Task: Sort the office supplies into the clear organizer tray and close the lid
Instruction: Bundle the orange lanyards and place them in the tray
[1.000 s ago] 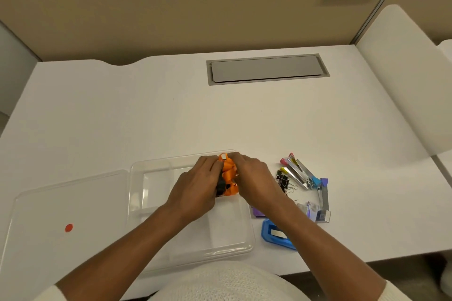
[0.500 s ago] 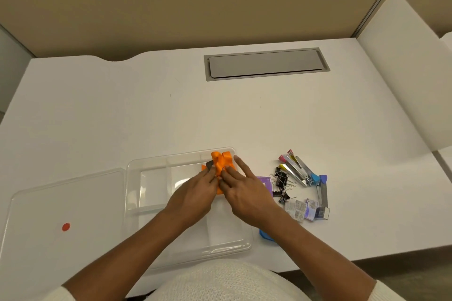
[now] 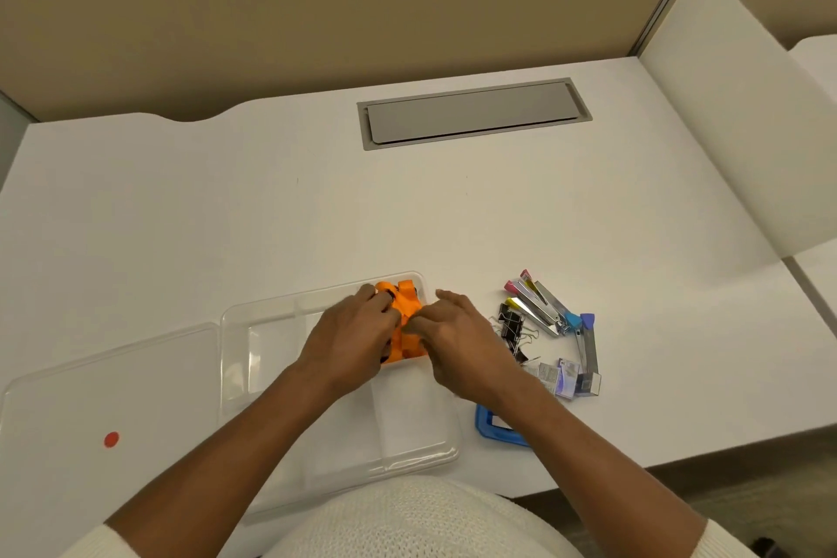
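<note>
Both hands, left [image 3: 351, 338] and right [image 3: 453, 338], are pinching the orange clips [image 3: 404, 322] down into the tray's [image 3: 253, 322] far-right compartment, and the staplers [image 3: 541, 308] lie just right, so right hand's closer, lid [image 3: 113, 381] open left.
</note>
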A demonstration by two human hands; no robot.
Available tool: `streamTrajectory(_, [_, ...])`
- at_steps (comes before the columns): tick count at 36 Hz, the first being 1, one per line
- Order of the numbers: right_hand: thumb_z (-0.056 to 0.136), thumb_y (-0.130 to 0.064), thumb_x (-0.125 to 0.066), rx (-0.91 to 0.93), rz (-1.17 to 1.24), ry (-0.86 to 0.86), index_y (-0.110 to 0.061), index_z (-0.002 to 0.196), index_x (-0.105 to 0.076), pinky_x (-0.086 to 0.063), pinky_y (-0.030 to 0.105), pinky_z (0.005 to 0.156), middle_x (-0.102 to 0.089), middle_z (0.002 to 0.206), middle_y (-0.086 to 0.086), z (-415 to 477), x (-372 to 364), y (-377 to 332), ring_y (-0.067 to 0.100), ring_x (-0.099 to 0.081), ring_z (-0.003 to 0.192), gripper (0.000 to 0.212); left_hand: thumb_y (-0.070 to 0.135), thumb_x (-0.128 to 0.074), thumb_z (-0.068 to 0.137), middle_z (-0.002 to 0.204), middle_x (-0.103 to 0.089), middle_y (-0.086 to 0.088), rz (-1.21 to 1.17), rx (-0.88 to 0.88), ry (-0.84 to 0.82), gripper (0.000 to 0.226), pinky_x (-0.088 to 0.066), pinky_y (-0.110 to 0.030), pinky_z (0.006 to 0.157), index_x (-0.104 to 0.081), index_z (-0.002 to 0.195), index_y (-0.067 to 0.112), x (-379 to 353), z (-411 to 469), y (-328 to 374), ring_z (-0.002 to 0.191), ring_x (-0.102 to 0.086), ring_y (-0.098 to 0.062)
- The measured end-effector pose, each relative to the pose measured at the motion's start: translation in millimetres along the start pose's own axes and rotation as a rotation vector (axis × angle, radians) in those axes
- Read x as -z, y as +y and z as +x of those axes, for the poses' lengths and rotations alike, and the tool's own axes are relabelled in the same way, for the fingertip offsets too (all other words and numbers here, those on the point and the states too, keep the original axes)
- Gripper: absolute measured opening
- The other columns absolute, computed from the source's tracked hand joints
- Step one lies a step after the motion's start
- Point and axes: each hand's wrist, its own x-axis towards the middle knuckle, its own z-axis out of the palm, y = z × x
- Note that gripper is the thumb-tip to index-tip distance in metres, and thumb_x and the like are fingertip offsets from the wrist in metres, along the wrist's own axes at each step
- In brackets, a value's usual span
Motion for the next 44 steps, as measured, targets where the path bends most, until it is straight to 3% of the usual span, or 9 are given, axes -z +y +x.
streamTrajectory(6, [0.090,-0.007,-0.072,-0.042,-0.019,0.041,-0.020,0.115,-0.074,-0.053,0.041,0.080,-0.069,0.111,0.002,-7,8,4,0.024,-0.057,0.103,0.028,0.013,-0.081,0.075,0.096,-0.059,-0.002,-0.098,0.000,0.102,0.022,-0.045,-0.033,0.046,-0.064,0.089,0.016,12,-6,-7,0.072,-0.049,-0.018])
streamTrajectory(12, [0.090,0.003,-0.061,-0.055,-0.036,-0.054,-0.014,0.118,-0.070,-0.053,0.042,0.074,-0.060,0.105,0.007,-10,-1,-2,0.025,-0.052,0.101,0.034,0.017,-0.075,0.087,0.146,-0.047,-0.005,-0.088,-0.063,-0.019,0.051,-0.059,-0.040,0.078,-0.057,0.135,0.019,-4,4,-15,0.121,-0.053,-0.025])
streamTrajectory(17, [0.089,0.003,-0.057,-0.142,-0.070,-0.014,-0.010,0.107,-0.069,-0.046,0.041,0.063,-0.063,0.096,0.009,-4,-8,-18,0.027,-0.052,0.093,0.025,0.015,-0.066,0.092,0.129,-0.054,-0.004,-0.029,-0.089,-0.070,0.036,-0.054,-0.035,0.081,-0.057,0.126,0.018,-14,10,-7,0.118,-0.049,-0.021])
streamTrajectory(23, [0.070,-0.001,-0.082,-0.287,-0.068,0.082,-0.012,0.077,-0.068,-0.032,0.029,0.052,-0.065,0.069,0.006,6,-15,-31,0.023,-0.056,0.070,0.019,0.017,-0.066,0.092,0.126,-0.057,-0.002,-0.041,-0.035,-0.078,0.029,-0.054,-0.036,0.081,-0.056,0.119,0.017,-15,14,-1,0.114,-0.052,-0.021])
streamTrajectory(28, [0.081,-0.002,-0.077,-0.312,-0.011,0.119,-0.011,0.079,-0.068,-0.035,0.031,0.052,-0.067,0.073,0.008,10,-26,-25,0.023,-0.055,0.075,0.013,0.010,-0.068,0.087,0.130,-0.056,-0.002,-0.037,0.009,-0.128,0.039,-0.047,-0.031,0.074,-0.056,0.124,0.016,-13,13,2,0.117,-0.049,-0.022])
streamTrajectory(33, [0.094,-0.008,-0.062,-0.285,0.207,0.133,-0.017,0.106,-0.076,-0.051,0.037,0.070,-0.075,0.098,0.002,-4,-17,-14,0.022,-0.061,0.090,0.021,0.019,-0.068,0.090,0.130,-0.059,0.001,0.060,0.021,-0.181,0.039,-0.041,-0.031,0.071,-0.056,0.128,0.022,2,14,9,0.119,-0.053,-0.023])
streamTrajectory(38, [0.091,-0.008,-0.068,-0.398,0.411,0.422,-0.017,0.101,-0.079,-0.059,0.038,0.072,-0.077,0.094,-0.002,-52,4,-5,0.014,-0.069,0.082,0.018,0.013,-0.058,0.085,0.098,-0.069,-0.001,0.154,0.062,-0.170,0.012,-0.034,-0.032,0.061,-0.056,0.094,0.021,40,15,32,0.091,-0.067,-0.029])
streamTrajectory(41, [0.090,-0.011,-0.073,-0.494,0.452,0.447,-0.019,0.101,-0.078,-0.060,0.034,0.071,-0.075,0.094,-0.006,-87,11,8,0.008,-0.067,0.079,0.015,0.013,-0.065,0.083,0.079,-0.068,-0.003,0.113,0.120,-0.046,0.022,-0.022,-0.027,0.052,-0.045,0.080,0.020,56,19,49,0.070,-0.067,-0.033])
streamTrajectory(44, [0.087,-0.026,-0.079,-0.532,0.428,0.361,-0.026,0.107,-0.075,-0.062,0.031,0.072,-0.071,0.099,-0.012,-120,10,17,0.007,-0.067,0.084,0.021,0.034,-0.066,0.095,0.094,-0.070,0.001,0.054,0.049,0.078,0.018,-0.031,-0.030,0.059,-0.059,0.096,0.018,56,26,65,0.085,-0.069,-0.029])
